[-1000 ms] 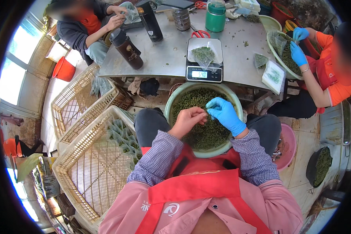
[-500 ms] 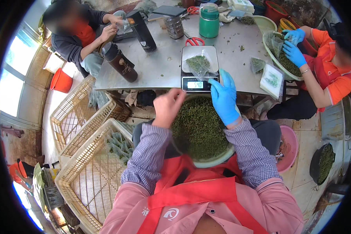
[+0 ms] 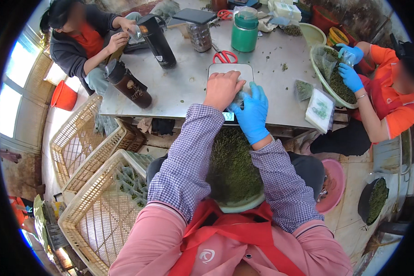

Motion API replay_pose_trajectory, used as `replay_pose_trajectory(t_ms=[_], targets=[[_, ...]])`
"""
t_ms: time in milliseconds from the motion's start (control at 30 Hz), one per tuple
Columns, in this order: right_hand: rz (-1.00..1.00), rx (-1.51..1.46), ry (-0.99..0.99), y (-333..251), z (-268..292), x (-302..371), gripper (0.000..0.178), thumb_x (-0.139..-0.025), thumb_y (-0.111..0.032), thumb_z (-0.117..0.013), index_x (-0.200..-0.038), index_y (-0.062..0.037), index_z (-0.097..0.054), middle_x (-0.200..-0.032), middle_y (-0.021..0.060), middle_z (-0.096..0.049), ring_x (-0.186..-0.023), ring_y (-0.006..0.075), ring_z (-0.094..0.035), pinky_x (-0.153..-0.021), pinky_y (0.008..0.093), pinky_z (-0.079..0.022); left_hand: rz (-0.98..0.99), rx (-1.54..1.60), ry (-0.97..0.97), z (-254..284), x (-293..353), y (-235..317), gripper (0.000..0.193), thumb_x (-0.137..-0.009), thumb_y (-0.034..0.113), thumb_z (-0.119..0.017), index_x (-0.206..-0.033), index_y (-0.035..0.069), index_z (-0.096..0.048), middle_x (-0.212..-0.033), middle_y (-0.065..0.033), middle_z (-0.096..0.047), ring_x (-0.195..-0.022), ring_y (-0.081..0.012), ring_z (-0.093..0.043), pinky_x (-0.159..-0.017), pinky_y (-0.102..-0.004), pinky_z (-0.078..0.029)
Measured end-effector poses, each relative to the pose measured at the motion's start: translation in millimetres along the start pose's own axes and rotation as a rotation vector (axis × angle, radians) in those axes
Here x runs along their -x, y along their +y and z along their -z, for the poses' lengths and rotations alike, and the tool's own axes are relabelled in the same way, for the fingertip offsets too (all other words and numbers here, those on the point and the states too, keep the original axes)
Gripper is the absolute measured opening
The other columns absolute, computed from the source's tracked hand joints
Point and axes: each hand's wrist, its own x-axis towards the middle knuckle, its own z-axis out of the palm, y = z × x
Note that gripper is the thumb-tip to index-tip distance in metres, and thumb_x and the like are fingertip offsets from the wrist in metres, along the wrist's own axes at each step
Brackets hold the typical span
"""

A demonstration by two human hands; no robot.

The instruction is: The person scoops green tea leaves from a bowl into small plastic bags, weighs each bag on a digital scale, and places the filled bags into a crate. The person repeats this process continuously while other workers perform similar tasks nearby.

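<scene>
My bare left hand (image 3: pixel 222 90) reaches over the digital scale (image 3: pixel 216 69), its fingers bent down over a small clear plastic bag (image 3: pixel 238 99). My right hand (image 3: pixel 254 110), in a blue glove, grips the bag's near side. Both hands cover most of the bag, so its green contents are hardly visible. Part of the lit scale display (image 3: pixel 228 116) shows between my wrists. Below my hands, a pale green basin (image 3: pixel 244 205) full of small green buds or peppercorns rests at my lap.
Dark bottles (image 3: pixel 157 42), red-handled scissors (image 3: pixel 225 57) and a green-lidded jar (image 3: pixel 244 32) stand or lie on the metal table (image 3: pixel 184 89). Co-workers sit at left and right. Cream crates (image 3: pixel 92 221) with filled bags are at my left; a pink basin (image 3: pixel 332 184) is at right.
My left hand has moved forward and right from beside the scale onto the bag. My right hand has shifted slightly left and down, closing on the bag. The view has shifted a little.
</scene>
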Motion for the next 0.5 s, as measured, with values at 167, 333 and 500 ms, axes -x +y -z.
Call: replay_pose_trajectory(t_ms=[167, 333, 500], targets=[[0.03, -0.015, 0.004, 3.7, -8.7, -3.9, 0.034, -0.071, -0.027, -0.072, -0.096, -0.005, -0.064, -0.125, 0.0178, -0.05, -0.12, 0.0412, -0.041, -0.098, 0.0491, -0.035, -0.012, -0.043, 0.049, -3.5, 6.7, 0.3, 0.031, -0.086, 0.036, -0.058, -0.105, 0.011, -0.06, -0.105, -0.0042, -0.066, -0.092, -0.0215, -0.064, -0.091, -0.0443, -0.043], [0.06, -0.169, -0.003, 5.8, 11.1, 7.9, 0.022, -0.07, -0.021, -0.071, -0.084, -0.0041, -0.067, -0.123, 0.0161, -0.051, -0.118, 0.0415, -0.042, -0.097, 0.0491, -0.035, -0.007, -0.147, 0.04, -7.0, 7.7, 6.1, 0.032, -0.085, 0.035, -0.058, -0.11, 0.014, -0.06, -0.111, -0.003, -0.065, -0.099, -0.02, -0.062, -0.097, -0.0475, -0.039], [-0.033, -0.329, 0.016, 1.8, 52.0, 53.0, 0.017, -0.071, -0.022, -0.073, -0.078, -0.0063, -0.069, -0.119, 0.0147, -0.055, -0.118, 0.0416, -0.042, -0.098, 0.0485, -0.035, 0.094, 0.158, 0.085, -2.3, 7.1, -1.9, 0.037, -0.086, 0.038, -0.059, -0.112, 0.011, -0.06, -0.108, -0.007, -0.065, -0.097, -0.0237, -0.062, -0.098, -0.0491, -0.037]])
